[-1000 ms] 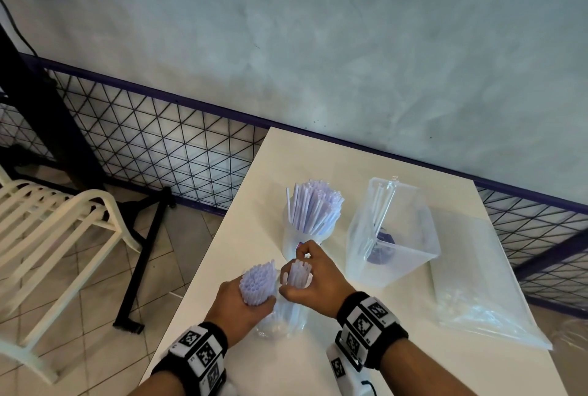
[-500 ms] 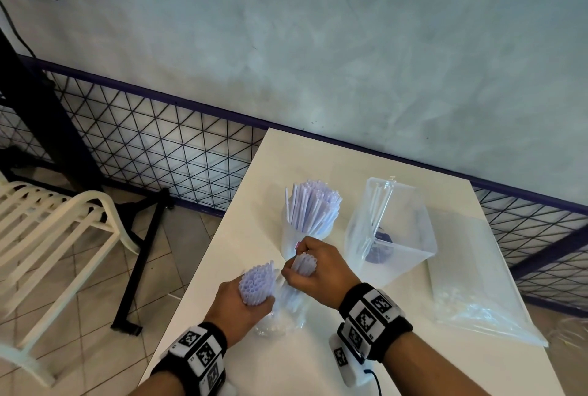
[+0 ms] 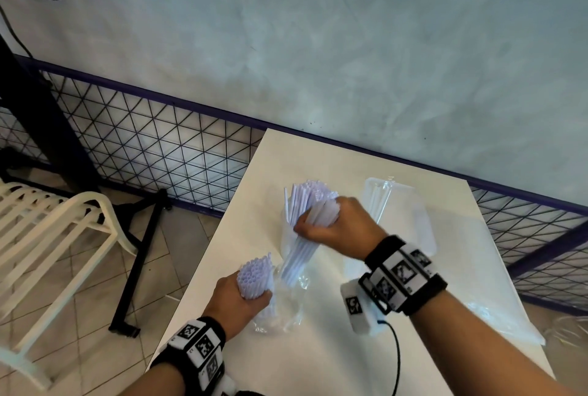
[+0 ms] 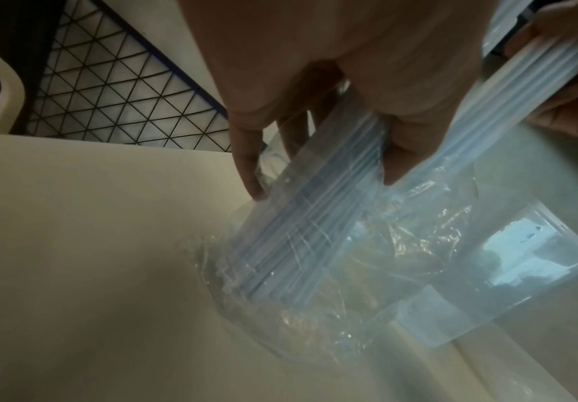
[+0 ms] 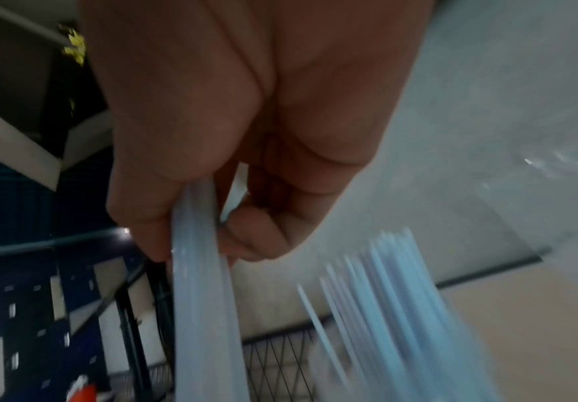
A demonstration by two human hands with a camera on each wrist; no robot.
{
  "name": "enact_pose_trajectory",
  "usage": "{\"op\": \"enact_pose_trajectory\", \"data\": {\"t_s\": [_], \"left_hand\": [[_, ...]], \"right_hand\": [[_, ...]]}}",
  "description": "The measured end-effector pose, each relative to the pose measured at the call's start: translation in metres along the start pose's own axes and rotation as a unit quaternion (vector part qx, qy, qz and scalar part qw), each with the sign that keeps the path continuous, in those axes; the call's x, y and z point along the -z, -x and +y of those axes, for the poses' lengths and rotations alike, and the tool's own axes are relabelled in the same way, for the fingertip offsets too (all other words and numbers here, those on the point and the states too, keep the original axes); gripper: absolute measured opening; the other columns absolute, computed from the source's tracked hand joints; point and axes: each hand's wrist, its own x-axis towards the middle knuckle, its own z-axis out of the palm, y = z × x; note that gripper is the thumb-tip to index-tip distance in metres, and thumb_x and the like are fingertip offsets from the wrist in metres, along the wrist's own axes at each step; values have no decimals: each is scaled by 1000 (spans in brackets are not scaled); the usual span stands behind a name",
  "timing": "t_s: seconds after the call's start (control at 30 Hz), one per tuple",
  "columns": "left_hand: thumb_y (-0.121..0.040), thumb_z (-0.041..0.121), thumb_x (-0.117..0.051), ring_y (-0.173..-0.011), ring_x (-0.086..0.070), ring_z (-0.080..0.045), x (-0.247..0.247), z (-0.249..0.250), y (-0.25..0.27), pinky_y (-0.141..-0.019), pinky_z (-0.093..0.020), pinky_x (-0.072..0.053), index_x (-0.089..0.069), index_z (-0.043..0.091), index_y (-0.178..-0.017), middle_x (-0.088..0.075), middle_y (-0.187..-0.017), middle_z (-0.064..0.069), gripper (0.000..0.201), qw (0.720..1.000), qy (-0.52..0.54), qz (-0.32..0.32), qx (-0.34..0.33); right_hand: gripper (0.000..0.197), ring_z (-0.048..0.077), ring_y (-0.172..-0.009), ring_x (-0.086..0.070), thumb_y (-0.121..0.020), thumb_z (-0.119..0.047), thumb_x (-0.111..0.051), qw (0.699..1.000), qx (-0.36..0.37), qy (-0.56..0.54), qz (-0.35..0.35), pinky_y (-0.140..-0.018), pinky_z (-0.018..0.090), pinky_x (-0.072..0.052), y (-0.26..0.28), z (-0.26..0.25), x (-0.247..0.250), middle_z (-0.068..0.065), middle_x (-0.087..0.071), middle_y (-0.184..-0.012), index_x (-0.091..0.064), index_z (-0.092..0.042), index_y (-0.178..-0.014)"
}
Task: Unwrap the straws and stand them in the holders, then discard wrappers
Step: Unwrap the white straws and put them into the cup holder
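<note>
Grey plaster wall (image 3: pixel 350 61), mesh fence (image 3: pixel 143 147), tiled floor (image 3: pixel 95 316), white chair (image 3: pixel 47 236).

Bare forearms; black wristbands (image 3: pixel 402 274) with white fiducial-marker tiles behind each hand; white camera box (image 3: pixel 358 308), black cable (image 3: pixel 396 360) under right wrist.

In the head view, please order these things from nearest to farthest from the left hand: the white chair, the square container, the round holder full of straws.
From the left hand:
1. Round holder, just beyond it, behind the right hand.
2. Square container, farther right on the table.
3. White chair, on the floor, far left.
</note>
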Motion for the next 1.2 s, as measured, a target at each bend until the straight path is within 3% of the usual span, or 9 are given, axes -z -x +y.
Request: {"op": "enact_pose_trajectory", "data": {"t_s": [0.1,0.27,0.43,0.6,0.7,0.87,1.03,1.1,1.2], "left_hand": [[-73,18,-83,-66,-64,-10,0,-1,-1,-60,-17,-50,-63,22,-82,-67,-74,3,22,1000,-5,-1,0],[-72,17,-83,-73,-66,-9,-1,-3,0,-68,-20,-49,-64,23,-86,-68,-79,5,24,1000,3,-2,-5],[-72,16,-83,-70,-64,-1,-2,-3,-2,-60,-8,-45,-63,23,-88,-67,-77,6,26,1000,4,-1,-8],[-72,17,-83,-61,-63,-3,-1,-5,-2,-57,-11,-48,-63,24,-80,-68,-73,-1,22,1000,7,-7,-5],[-72,17,-83,-64,-64,-4,0,-7,-2,-60,-12,-50,-64,25,-81,-70,-77,-2,22,1000,10,-10,-7],[-72,18,-83,-59,-62,7,0,-6,-4,-56,-8,-46,-63,25,-82,-66,-70,4,23,1000,11,-11,-11],[-73,20,-83,-59,-62,6,1,-9,-3,-57,-9,-46,-63,25,-83,-65,-69,4,23,1000,10,-25,-16],[-72,22,-83,-62,-64,3,2,-11,-3,-60,-11,-48,-64,26,-85,-66,-73,3,23,999,13,-31,-16],[-72,22,-83,-63,-64,1,2,-11,-4,-61,-13,-49,-64,26,-83,-67,-72,4,22,999,13,-30,-14]], "right_hand": [[27,6,-64,-66,-72,-37,-79,998,-2,1,68,-60,26,-53,-17,-22,32,4,-73,-73,-74,-11,-74],[11,12,-65,-67,-78,-22,-79,992,-4,15,128,-62,26,-53,-41,-31,60,3,-74,-74,-75,-12,-75],[38,15,-74,-61,-78,-41,-79,986,-106,86,92,-59,18,-43,-58,6,30,-8,-57,-73,-68,-7,-88],[82,22,-100,-61,-38,-79,-79,981,-154,89,75,-92,41,-51,-64,42,-8,3,-61,-99,-66,-23,-96],[62,17,-103,-57,-41,-61,-90,988,-108,71,83,-96,40,-48,-63,36,-2,-2,-61,-106,-67,-35,-92],[89,10,-100,-55,-50,-37,-97,989,-18,21,148,-82,27,-50,-59,32,3,-5,-52,-127,-51,-29,-126],[95,13,-143,-32,-68,-65,-75,966,78,240,63,-111,41,-28,-62,28,-12,-8,-37,-154,-36,-28,-146],[95,12,-149,-17,-77,-68,-66,941,70,332,-7,-115,39,-16,-62,31,-23,-7,-26,-160,-25,-25,-152],[91,12,-146,-24,-80,-66,-63,935,62,348,17,-113,35,-17,-59,40,-34,-7,-29,-158,-26,-24,-151]]}}
